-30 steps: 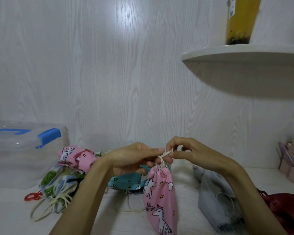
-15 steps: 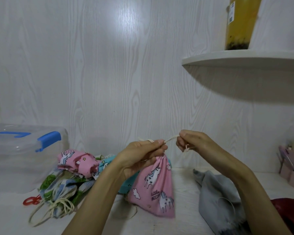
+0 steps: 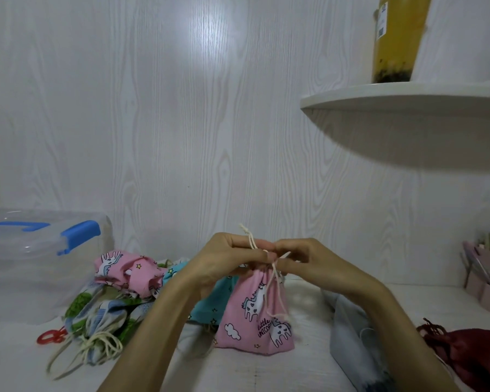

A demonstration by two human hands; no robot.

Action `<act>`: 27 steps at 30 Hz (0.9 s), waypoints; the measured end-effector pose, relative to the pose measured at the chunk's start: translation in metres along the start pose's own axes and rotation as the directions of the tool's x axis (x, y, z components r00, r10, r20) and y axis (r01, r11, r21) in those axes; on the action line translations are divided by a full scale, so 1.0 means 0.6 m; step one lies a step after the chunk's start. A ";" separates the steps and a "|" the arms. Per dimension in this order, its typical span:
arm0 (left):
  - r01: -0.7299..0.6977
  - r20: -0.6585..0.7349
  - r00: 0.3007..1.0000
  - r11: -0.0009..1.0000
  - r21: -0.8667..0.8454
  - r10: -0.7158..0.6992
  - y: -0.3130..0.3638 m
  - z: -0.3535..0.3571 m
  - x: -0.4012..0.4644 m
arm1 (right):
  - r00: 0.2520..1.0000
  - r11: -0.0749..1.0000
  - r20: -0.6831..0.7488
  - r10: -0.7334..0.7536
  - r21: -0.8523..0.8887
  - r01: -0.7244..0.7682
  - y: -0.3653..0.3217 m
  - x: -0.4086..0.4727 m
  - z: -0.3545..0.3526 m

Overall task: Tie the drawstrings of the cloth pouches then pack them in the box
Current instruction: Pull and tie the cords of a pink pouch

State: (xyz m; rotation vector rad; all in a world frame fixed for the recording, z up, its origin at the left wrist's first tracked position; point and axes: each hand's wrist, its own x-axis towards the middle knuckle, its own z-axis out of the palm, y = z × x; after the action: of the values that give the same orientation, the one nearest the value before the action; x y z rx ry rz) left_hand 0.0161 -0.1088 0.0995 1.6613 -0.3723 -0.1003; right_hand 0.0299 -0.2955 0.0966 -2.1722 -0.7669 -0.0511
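Both hands meet right above the pink unicorn pouch, which hangs w/ its bottom on the white surface. Left hand fingers pinch the cream drawstring at the gathered top, right hand fingers pinch the other strand. Pile of other pouches sits to the left, beside the clear box w/ blue clips, lid on.

Both hands on pouch drawstring
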 end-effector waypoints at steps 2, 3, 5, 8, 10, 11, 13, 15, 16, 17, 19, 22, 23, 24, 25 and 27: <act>-0.031 -0.021 0.999 0.999 0.044 0.032 -0.001 -0.002 -0.001 | 1.000 0.997 -0.026 -0.002 0.073 0.004 0.003 0.000 0.004; -0.049 -0.018 0.999 0.997 0.061 0.050 -0.001 -0.004 -0.002 | 0.999 0.996 -0.038 -0.003 0.090 0.006 0.005 0.000 0.003; -0.087 -0.005 0.996 0.988 0.124 0.088 0.001 -0.009 -0.004 | 0.999 0.994 -0.043 0.005 0.110 -0.001 0.008 0.001 0.002; -0.132 -0.047 0.988 0.954 0.270 0.150 0.001 -0.013 -0.001 | 0.999 0.992 -0.046 0.011 0.130 -0.005 0.005 0.002 0.004; -0.154 -0.127 0.967 0.906 0.394 0.220 -0.003 -0.010 0.004 | 0.998 0.993 -0.059 0.013 0.119 -0.006 0.002 0.003 0.008; -0.161 -0.168 0.952 0.885 0.437 0.256 -0.007 -0.008 0.006 | 0.997 0.994 -0.072 0.016 0.113 -0.008 0.002 0.003 0.010; -0.189 -0.219 0.917 0.845 0.500 0.335 -0.017 -0.004 0.010 | 0.994 0.995 -0.105 0.027 0.097 -0.016 0.002 0.003 0.009; -0.227 -0.238 0.874 0.790 0.570 0.423 -0.025 0.001 0.014 | 0.990 0.995 -0.132 0.051 0.095 -0.039 0.003 0.003 0.007; -0.244 -0.245 0.856 0.774 0.584 0.455 -0.029 0.002 0.016 | 0.985 0.989 -0.142 0.094 0.127 -0.076 0.003 0.004 0.006; -0.257 -0.252 0.845 0.771 0.583 0.472 -0.032 0.005 0.017 | 0.978 0.974 -0.140 0.158 0.186 -0.131 0.005 0.005 0.006; -0.265 -0.265 0.832 0.770 0.581 0.487 -0.036 0.007 0.019 | 0.957 0.930 -0.073 0.279 0.268 -0.251 0.011 0.006 0.005; -0.256 -0.276 0.822 0.756 0.602 0.498 -0.039 0.006 0.021 | 0.958 0.901 0.006 0.288 0.336 -0.273 0.016 0.006 0.006; -0.250 -0.286 0.819 0.758 0.603 0.497 -0.039 0.004 0.021 | 0.962 0.890 0.007 0.271 0.378 -0.254 0.019 0.007 0.006; -0.247 -0.292 0.819 0.763 0.598 0.494 -0.040 0.002 0.021 | 0.966 0.881 -0.001 0.260 0.409 -0.237 0.019 0.007 0.006; -0.248 -0.288 0.825 0.770 0.587 0.486 -0.041 0.000 0.023 | 0.966 0.876 -0.015 0.258 0.425 -0.227 0.019 0.007 0.006; -0.258 -0.253 0.859 0.804 0.535 0.444 -0.041 -0.004 0.024 | 0.963 0.885 -0.064 0.262 0.415 -0.213 0.020 0.005 0.007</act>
State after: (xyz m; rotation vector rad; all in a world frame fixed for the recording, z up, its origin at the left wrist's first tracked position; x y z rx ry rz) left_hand 0.0349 -0.1086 0.0778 2.0220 -0.4410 0.6389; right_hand 0.0381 -0.2970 0.0865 -1.8296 -0.3939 0.0983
